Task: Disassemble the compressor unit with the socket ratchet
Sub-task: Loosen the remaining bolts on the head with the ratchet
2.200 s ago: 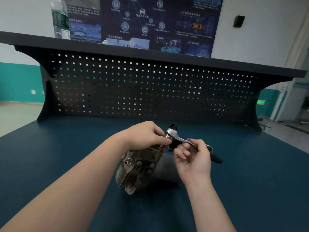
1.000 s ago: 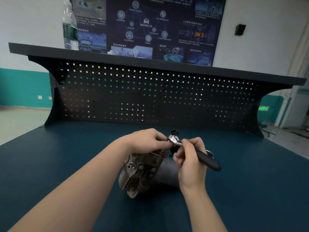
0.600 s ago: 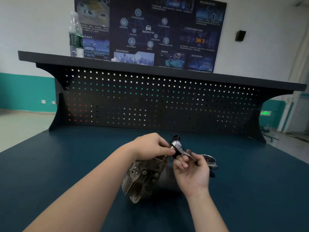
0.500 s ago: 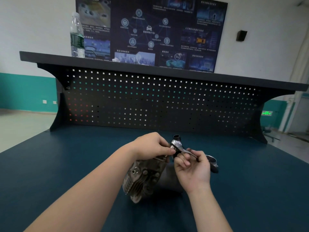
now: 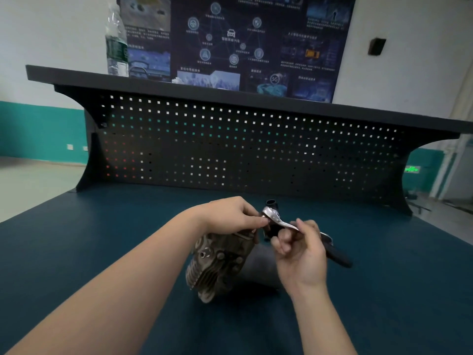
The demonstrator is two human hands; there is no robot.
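Compressor unit [image 5: 217, 265]: grey, finned metal body, lying tilted on the dark blue bench [image 5: 396, 290], directly below the fingers of both hands. Finned end faces the camera; far end hidden behind the hands.

Socket ratchet [image 5: 275, 218]: chrome head sits on the top far end of the unit, just beyond the left fingertips. Shaft runs down and to the right through the right fingers; black grip pokes out past them. A dark socket opening shows above the head.

Left hand [image 5: 227, 213]: fingers curled, thumb and fingertips pinching at the ratchet head, knuckles over the unit's upper edge.

Right hand [image 5: 302, 252]: palm toward the camera, fingers curled round the ratchet shaft at mid-length.

Beyond the fingers: black perforated back panel [image 5: 230, 149] with a shelf on top. Clear water bottle [image 5: 116, 44] stands on the shelf, far left. Dark poster [image 5: 243, 39] on the wall behind.
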